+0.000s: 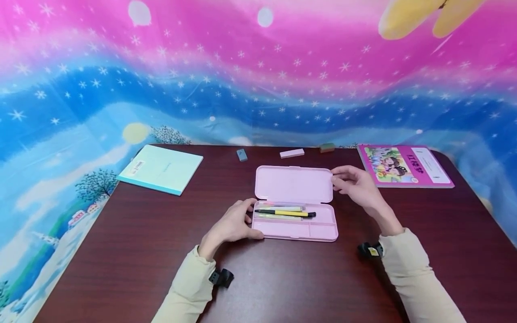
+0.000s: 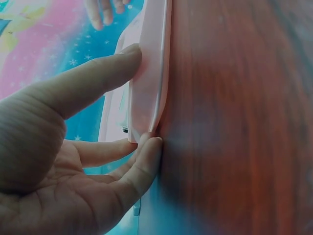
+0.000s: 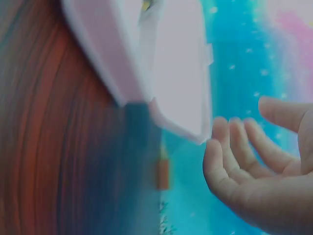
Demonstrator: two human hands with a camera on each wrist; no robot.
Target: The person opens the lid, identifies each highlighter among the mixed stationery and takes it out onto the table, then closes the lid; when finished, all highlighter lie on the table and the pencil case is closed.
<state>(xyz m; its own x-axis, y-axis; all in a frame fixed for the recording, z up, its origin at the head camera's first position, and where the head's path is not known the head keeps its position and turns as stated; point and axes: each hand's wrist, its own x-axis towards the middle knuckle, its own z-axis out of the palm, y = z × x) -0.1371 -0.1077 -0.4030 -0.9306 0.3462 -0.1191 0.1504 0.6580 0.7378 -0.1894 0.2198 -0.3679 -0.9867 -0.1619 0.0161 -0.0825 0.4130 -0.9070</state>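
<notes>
A pink pencil case (image 1: 282,231) lies on the table with its lid (image 1: 294,184) raised at the back. Inside its rear compartment, a yellow and black pen (image 1: 284,213) lies among several pale, clear-barrelled pens (image 1: 296,208). My left hand (image 1: 232,222) grips the case's left end, thumb (image 2: 110,73) on the front wall and fingers round the end. At the lid's right edge is my right hand (image 1: 357,185), fingers loosely bent. In the right wrist view its fingertips (image 3: 220,128) are right by the lid's corner, with nothing held between fingers and thumb.
Behind the case, a blue eraser (image 1: 242,155), a pink bar-shaped block (image 1: 292,153) and a green-brown block (image 1: 327,147) line the table's back edge. A pale green notebook (image 1: 163,168) lies at left, a pink picture book (image 1: 405,166) at right. A printed cloth (image 1: 258,89) hangs behind.
</notes>
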